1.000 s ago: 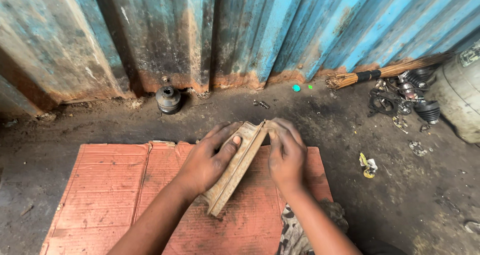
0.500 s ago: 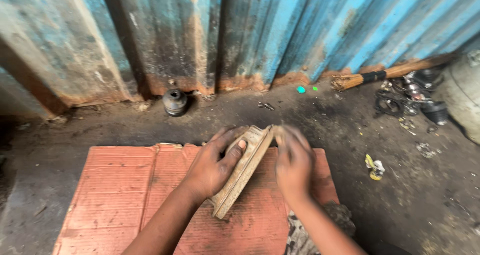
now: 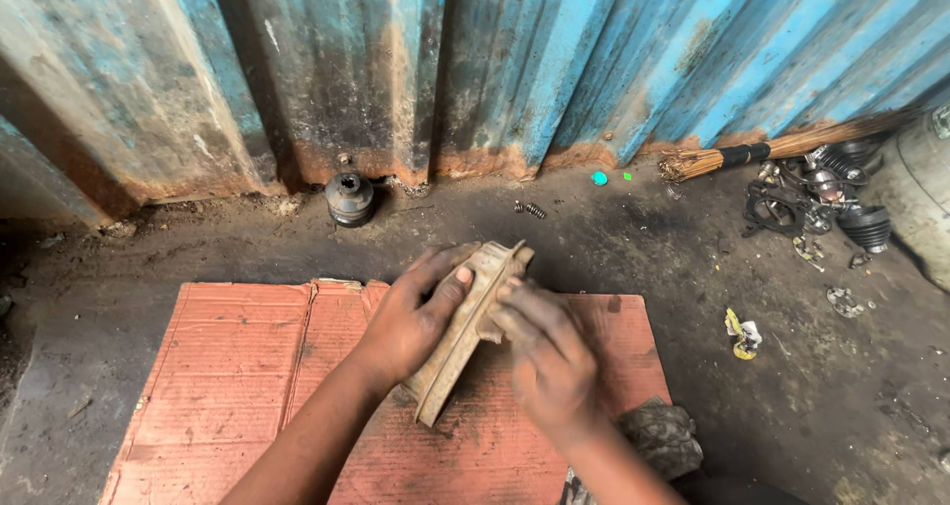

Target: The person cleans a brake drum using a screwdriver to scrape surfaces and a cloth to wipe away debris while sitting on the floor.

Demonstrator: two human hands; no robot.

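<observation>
- Head view: looking down at two bare hands that hold a flat, dirty tan slab (image 3: 463, 332) on its edge, tilted, its lower end resting on a red cardboard sheet (image 3: 247, 367).
- The left hand (image 3: 408, 322) is closed around the slab's left face, thumb up near the top edge; this seems to steady it upright.
- The right hand (image 3: 544, 352) presses its fingers against the slab's right face near the top. The slab is pinched between both hands, apparently so it does not tip.
- What the slab is made of cannot be told; it looks worn and greasy.
- The cardboard lies flat on dark, oily ground and seems to serve as a cleaner work mat.
- A crumpled grey rag (image 3: 661, 436) sits at the cardboard's right corner, just beside the right forearm.
- Behind stands a rusted blue corrugated metal wall (image 3: 554, 60).
- At its foot sits a small dark round metal part (image 3: 349, 198), well apart from the hands.
- To the right lie a broom (image 3: 772, 151) and a heap of dark metal parts (image 3: 816, 193).
</observation>
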